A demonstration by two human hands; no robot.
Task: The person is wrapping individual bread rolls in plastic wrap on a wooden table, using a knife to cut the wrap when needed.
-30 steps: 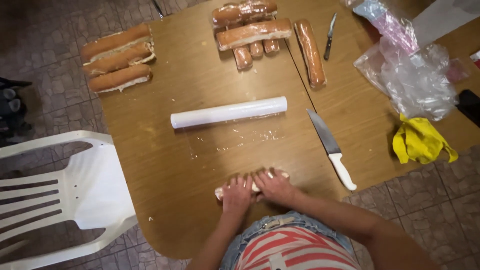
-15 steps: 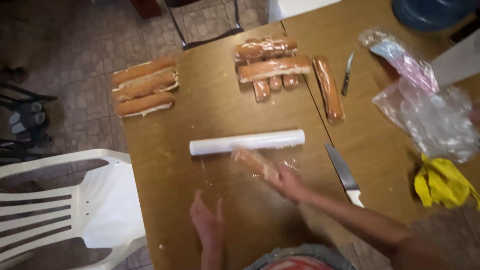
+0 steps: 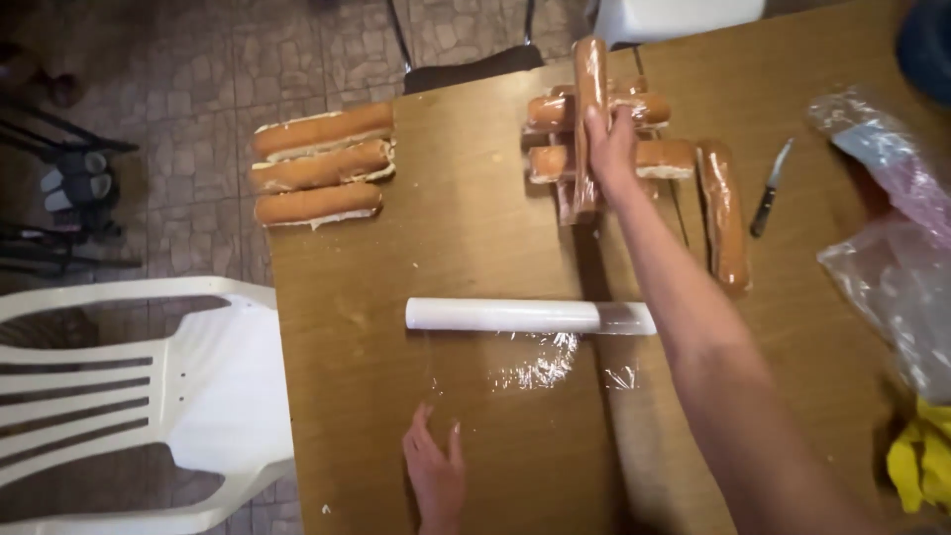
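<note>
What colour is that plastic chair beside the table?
White, seen in the head view: plastic chair.

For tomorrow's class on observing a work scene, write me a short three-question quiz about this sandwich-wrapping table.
1. True or false: the right hand holds a wrapped sandwich over the wrapped pile.
2. How many unwrapped sandwiches lie at the table's far left?
3. The left hand rests: A) on the roll of cling film; B) flat on the table; C) on the small knife.

Key: 1 true; 2 three; 3 B.
</note>
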